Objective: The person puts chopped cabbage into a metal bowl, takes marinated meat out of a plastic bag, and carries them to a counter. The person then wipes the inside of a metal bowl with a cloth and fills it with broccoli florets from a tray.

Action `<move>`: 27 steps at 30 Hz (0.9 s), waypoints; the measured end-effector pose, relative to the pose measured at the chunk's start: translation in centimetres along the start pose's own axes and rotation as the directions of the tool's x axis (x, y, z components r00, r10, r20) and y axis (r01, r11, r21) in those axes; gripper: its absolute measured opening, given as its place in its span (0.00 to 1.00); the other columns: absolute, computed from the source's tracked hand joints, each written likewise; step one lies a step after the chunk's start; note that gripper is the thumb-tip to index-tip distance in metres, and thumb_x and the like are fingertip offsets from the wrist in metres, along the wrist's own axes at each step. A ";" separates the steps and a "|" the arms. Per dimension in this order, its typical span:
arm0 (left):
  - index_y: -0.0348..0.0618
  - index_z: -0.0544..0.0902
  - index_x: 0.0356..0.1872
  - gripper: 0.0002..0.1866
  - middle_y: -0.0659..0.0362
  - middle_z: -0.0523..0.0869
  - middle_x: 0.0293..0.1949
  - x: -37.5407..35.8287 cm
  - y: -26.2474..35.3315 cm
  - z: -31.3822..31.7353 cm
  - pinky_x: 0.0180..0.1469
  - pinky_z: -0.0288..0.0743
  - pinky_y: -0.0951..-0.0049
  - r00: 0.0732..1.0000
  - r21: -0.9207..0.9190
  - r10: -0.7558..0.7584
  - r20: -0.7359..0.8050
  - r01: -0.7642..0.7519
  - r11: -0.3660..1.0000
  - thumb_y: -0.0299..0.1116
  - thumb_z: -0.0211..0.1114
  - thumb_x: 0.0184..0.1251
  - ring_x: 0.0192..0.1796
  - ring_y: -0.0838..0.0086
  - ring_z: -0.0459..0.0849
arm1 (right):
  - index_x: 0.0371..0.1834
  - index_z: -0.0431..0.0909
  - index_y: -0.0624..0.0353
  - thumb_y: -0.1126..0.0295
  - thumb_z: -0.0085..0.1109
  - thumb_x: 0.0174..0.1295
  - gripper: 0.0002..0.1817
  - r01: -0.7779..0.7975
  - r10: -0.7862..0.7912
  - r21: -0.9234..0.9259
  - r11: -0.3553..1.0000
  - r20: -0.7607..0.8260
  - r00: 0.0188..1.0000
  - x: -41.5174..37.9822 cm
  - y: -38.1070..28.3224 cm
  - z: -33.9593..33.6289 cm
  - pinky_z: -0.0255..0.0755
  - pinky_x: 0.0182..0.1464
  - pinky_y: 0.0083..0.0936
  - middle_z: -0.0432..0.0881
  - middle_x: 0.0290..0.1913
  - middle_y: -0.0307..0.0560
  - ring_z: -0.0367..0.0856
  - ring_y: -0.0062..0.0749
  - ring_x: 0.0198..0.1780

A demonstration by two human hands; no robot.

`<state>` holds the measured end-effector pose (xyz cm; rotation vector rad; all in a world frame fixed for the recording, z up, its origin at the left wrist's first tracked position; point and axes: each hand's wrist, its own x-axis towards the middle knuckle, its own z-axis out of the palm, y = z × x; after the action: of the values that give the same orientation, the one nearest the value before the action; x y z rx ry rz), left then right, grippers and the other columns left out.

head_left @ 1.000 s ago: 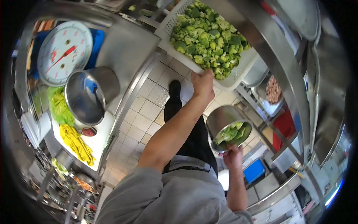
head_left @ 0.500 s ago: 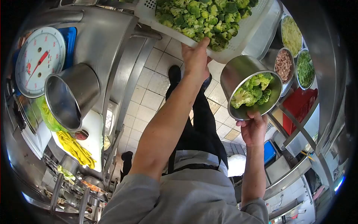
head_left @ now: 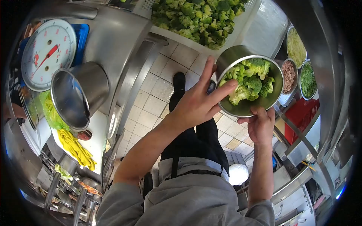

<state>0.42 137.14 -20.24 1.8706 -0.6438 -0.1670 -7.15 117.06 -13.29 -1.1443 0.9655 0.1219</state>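
Note:
My right hand (head_left: 259, 126) grips the near rim of a metal pot (head_left: 279, 77), thumb over the edge. The pot is tilted toward me and holds broccoli florets (head_left: 253, 83). At the pot's left side is my left hand (head_left: 200, 100), its fingers spread and its thumb over the rim by the florets. Beyond the pot stands a white perforated tray (head_left: 247, 19) heaped with more broccoli (head_left: 200, 20).
On the left counter are a dial scale (head_left: 49, 54), an empty metal pot (head_left: 81, 94), yellow gloves (head_left: 75, 148) and a white board (head_left: 98, 132). Bowls of chopped meat (head_left: 289, 77), shredded vegetable (head_left: 296, 47) and chopped greens (head_left: 308, 79) stand at right, above a red container (head_left: 296, 120).
My left hand has let go of the white tray and moved down to the pot's left side. The pot has shifted slightly left in view, and the tray sits further up and left.

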 end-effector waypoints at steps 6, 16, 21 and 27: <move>0.53 0.87 0.44 0.17 0.36 0.69 0.72 2.5 -2.0 -0.9 0.59 0.83 0.60 1.000 -0.055 0.022 -0.013 -0.022 0.998 0.28 0.78 0.53 0.66 0.47 0.81 | 0.65 0.64 0.70 0.78 0.50 0.65 0.24 0.112 -0.102 -0.105 0.988 0.093 0.990 2.0 -3.0 2.3 0.91 0.32 0.36 0.82 0.52 0.60 0.89 0.46 0.43; 0.42 0.80 0.46 0.17 0.63 0.84 0.40 10.8 -8.3 1.3 0.52 0.81 0.75 0.799 -0.949 -0.578 -0.164 0.032 0.314 0.46 0.69 0.75 0.44 0.76 0.84 | 0.84 0.48 0.60 0.76 0.53 0.71 0.39 0.397 -0.333 -0.139 0.907 0.339 0.880 3.6 -4.4 7.4 0.91 0.45 0.36 0.50 0.84 0.54 0.82 0.43 0.62; 0.28 0.60 0.72 0.45 0.37 0.72 0.64 12.7 -8.5 -1.1 0.75 0.74 0.57 0.733 -0.877 -0.679 0.036 -0.303 -0.374 0.65 0.52 0.76 0.71 0.49 0.73 | 0.82 0.55 0.59 0.76 0.53 0.71 0.36 0.290 -0.217 -0.241 0.926 0.287 0.933 4.8 -2.0 6.7 0.89 0.49 0.36 0.56 0.82 0.50 0.80 0.41 0.62; 0.19 0.57 0.71 0.53 0.31 0.68 0.69 11.7 -9.3 -3.0 0.76 0.73 0.58 0.814 -0.791 -0.573 0.091 -0.291 -0.539 0.72 0.44 0.74 0.73 0.46 0.71 | 0.79 0.60 0.61 0.75 0.52 0.71 0.32 0.224 -0.177 -0.216 0.950 0.217 0.960 6.3 -1.2 5.5 0.87 0.51 0.38 0.60 0.79 0.52 0.80 0.39 0.61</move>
<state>14.74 136.06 -25.32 -0.1673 0.4519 -0.3213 0.49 118.58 -16.42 -1.4184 0.6664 0.1860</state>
